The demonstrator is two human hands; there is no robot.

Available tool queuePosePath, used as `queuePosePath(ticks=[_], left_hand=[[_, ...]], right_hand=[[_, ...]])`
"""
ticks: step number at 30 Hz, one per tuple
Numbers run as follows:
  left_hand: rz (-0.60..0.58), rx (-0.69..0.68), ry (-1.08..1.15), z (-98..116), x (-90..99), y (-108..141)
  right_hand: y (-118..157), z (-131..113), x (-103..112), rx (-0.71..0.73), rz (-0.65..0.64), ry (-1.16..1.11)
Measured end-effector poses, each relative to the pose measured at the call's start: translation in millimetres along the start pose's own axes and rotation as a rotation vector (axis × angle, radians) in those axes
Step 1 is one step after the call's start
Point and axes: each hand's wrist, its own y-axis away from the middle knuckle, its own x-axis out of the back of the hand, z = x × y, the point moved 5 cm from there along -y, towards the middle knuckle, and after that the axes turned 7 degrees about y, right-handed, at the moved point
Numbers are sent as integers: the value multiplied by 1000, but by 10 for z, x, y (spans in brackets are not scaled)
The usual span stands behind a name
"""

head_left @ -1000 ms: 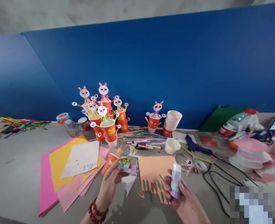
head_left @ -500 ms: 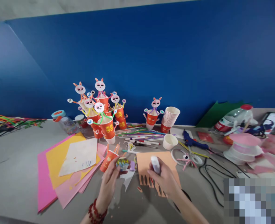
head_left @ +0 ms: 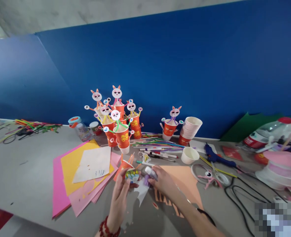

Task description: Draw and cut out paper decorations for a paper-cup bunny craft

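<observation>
My left hand has its fingers closed around a small round thing with a yellow, green and blue print; I cannot make out its kind. My right hand grips a white stick-shaped tube that looks like a glue stick, its end pointing up and left. A small purple piece shows just under the tube, by my right fingertips. Beneath both hands lies a pointed white paper scrap. A tilted orange cup is partly hidden behind my left hand. Peach paper with cut-outs lies under my right forearm.
Rabbit-faced cups stand at the back left, one more near a stack of cups. Coloured paper sheets lie left. Pens, a white cup, a blue glue gun and black cables spread rightward.
My right hand has moved left with the tube, from over the peach paper to beside my left hand. The view has shifted, so the scene sits further right.
</observation>
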Motion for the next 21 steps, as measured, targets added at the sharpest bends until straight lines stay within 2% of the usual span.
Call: queuePosePath(ticks=[9, 17, 21], left_hand=[[114, -96, -69, -25, 30, -32], [209, -176, -43, 2, 84, -20], [203, -173, -30, 6, 85, -26]], right_hand=[[44, -27, -11, -44, -53, -4], [84, -239, -95, 44, -99, 23], [26, -304, -147, 58, -130, 39]])
